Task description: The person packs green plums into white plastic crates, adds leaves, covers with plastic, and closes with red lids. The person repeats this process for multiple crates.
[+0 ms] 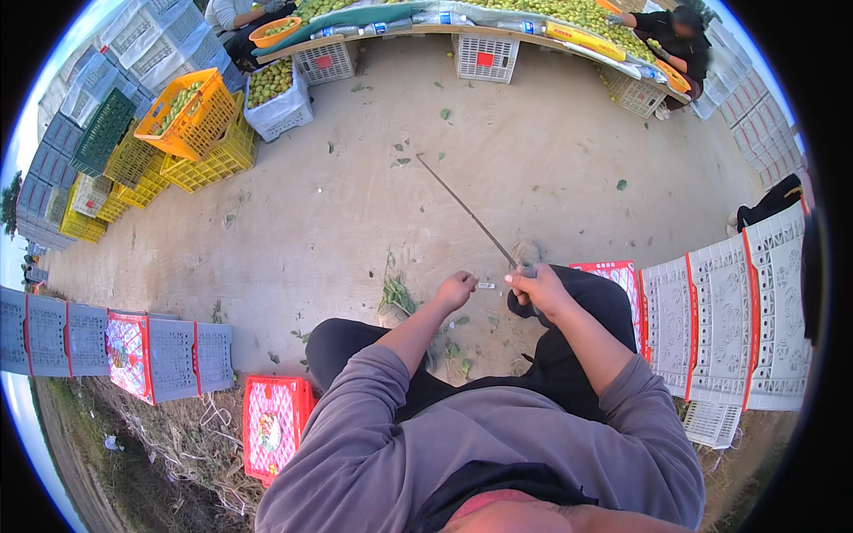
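I sit with my knees apart over a pale dirt floor. My right hand (538, 286), above my right knee, is closed round the near end of a long thin dark rod (464, 206). The rod points away and to the left. My left hand (457, 290) is in front of my left knee with its fingers curled together. Whether anything is in them cannot be made out. Just right of the left hand shows a small white strip (486, 286); I cannot tell if it lies on the ground or is held.
Stacked grey-white crates (711, 306) stand at my right, with more crates (173, 355) at my left. A red-and-white box (274, 426) is behind my left side. Far left, an orange crate (197, 114) holds green fruit. Two people work at a fruit-covered table (418, 28).
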Motion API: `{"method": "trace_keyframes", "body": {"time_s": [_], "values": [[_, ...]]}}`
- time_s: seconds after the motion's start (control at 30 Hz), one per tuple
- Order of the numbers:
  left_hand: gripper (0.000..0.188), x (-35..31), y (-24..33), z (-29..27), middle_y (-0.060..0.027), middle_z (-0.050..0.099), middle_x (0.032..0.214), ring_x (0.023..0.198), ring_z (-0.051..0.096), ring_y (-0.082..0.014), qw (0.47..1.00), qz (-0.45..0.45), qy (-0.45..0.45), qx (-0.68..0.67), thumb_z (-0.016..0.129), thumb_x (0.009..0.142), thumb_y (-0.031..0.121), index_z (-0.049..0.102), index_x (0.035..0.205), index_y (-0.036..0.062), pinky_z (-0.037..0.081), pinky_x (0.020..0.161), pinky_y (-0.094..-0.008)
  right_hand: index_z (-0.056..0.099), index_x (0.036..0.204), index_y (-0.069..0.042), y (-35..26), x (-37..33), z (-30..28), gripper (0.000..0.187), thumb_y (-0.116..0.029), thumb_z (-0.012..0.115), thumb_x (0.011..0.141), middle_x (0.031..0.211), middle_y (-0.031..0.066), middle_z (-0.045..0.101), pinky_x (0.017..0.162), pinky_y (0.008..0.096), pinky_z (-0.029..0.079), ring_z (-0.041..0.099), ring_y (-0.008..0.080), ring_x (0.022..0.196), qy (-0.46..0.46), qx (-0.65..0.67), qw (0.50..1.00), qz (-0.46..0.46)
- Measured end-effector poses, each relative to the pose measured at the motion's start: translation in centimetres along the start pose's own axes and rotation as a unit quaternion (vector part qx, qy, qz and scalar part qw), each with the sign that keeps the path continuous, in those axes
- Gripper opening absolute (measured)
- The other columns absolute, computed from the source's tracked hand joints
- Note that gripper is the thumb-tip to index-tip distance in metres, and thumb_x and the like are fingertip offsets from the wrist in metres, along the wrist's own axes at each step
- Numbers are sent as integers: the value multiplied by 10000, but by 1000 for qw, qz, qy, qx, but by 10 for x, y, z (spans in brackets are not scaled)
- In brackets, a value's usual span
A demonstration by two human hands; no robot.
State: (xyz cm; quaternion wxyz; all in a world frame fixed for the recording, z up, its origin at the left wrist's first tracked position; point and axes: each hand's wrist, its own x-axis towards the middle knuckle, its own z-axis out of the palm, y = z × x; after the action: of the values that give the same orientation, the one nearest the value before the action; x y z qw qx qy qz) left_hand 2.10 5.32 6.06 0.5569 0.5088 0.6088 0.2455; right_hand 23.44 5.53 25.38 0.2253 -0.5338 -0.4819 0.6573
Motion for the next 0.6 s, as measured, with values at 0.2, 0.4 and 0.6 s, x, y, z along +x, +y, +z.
{"method": "trace_keyframes", "body": {"time_s": [0.2, 0.4, 0.6], "values": [[507, -112, -116, 140, -207, 642, 1343, 1194, 638, -330, 726, 38, -639, 253, 561, 998, 427, 659, 1281, 18, 476, 1031, -483, 602, 745, -78, -43, 50, -29, 309, -305, 740, 904, 658, -23, 553, 569, 293, 403, 486, 88, 589, 33, -64, 996, -46], [494, -163, -164, 158, -165, 628, 1374, 1205, 625, -303, 665, -206, -717, -25, 561, 1011, 390, 614, 1352, 37, 479, 1034, -470, 499, 732, -108, -51, 91, -42, 316, -214, 711, 942, 666, -63, 445, 573, 270, 344, 383, 67, 613, -28, -203, 973, -103], [478, -176, -152, 156, -149, 608, 1405, 1267, 580, -277, 597, -283, -723, -203, 566, 1014, 348, 594, 1373, 34, 446, 1059, -454, 479, 729, -28, -44, 134, -84, 295, -113, 685, 922, 689, -4, 455, 588, 285, 333, 397, 101, 647, -61, -255, 962, -71]]}}
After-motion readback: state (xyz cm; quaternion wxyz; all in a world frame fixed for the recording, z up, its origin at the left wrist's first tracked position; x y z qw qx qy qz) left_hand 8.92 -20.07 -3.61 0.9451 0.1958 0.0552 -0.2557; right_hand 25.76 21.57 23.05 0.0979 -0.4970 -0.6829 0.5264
